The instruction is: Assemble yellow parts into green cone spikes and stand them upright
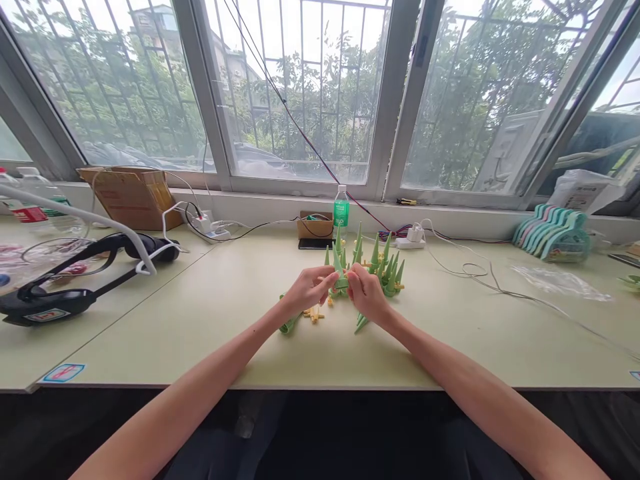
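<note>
In front of me my left hand [315,288] and my right hand [367,292] meet, both closed around one pale green plastic spike [341,279] with its tip pointing up. Fingers cover much of its wide base, and any small part pinched there is hidden. Just behind and to the right stands a group of similar green spikes [389,272], upright, some with small yellow fittings. Under my left hand lie loose yellow fittings [314,315], and beside them are green pieces [288,325]. Another green spike [361,323] lies below my right hand.
Behind the spikes are a green-labelled bottle [341,210], a small cardboard box [315,227] and a dark phone-like slab [315,244]. A black headset [65,293] lies left. To the right are a white cable [495,283], clear plastic film [560,283] and several hangers [553,233].
</note>
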Available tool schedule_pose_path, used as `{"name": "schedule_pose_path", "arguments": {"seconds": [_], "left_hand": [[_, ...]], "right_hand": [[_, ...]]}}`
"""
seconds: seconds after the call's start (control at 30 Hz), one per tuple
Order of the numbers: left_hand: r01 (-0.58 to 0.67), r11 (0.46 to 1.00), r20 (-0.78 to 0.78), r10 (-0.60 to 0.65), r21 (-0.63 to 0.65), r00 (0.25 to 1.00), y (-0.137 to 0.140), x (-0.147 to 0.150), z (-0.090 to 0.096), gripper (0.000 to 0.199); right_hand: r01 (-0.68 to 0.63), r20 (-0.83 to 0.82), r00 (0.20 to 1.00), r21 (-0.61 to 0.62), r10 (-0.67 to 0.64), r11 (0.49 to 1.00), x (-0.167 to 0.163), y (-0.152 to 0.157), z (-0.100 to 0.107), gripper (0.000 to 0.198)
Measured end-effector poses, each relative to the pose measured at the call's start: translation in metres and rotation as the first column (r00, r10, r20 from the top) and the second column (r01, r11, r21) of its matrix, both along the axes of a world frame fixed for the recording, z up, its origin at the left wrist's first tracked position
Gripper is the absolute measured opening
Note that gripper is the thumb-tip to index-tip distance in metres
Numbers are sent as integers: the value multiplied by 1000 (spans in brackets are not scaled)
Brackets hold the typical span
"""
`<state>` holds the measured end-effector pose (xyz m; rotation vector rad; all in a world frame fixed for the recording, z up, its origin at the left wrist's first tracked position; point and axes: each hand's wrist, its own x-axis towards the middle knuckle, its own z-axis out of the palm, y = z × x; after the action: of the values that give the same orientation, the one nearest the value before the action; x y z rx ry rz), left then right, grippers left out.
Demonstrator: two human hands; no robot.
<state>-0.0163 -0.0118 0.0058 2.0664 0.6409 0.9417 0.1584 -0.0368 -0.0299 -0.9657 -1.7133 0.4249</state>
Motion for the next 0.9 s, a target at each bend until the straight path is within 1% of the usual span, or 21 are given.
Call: {"name": "schedule_pose_path", "arguments": {"seconds": [0.1, 0.3, 0.43, 0.6, 0.73, 0.9], "left_hand": [[-5, 1000, 6, 5, 0, 1000, 2, -1, -3, 41], [-42, 999, 8, 42, 3, 999, 3, -1, -5, 38], [-51, 994, 5, 51, 94, 999, 4, 0, -7, 35], [-80, 971, -5, 83, 224, 997, 7, 1, -9, 35], [-92, 953, -26, 104, 290, 994, 7, 1, -10, 34], [-90, 935, -54, 115, 344, 992, 8, 0, -12, 33]], "right_hand": [[-19, -8, 1000, -8, 19, 1000, 0, 0, -1, 42], [-43, -49, 998, -65, 40, 997, 1, 5, -6, 44], [-14, -34, 999, -49, 12, 999, 2, 7, -8, 48], [6, 10, 1000, -38, -6, 999, 2, 6, -5, 51], [17, 12, 1000, -34, -17, 999, 2, 5, -2, 53], [30, 2, 1000, -34, -30, 999, 0, 3, 2, 58]]}}
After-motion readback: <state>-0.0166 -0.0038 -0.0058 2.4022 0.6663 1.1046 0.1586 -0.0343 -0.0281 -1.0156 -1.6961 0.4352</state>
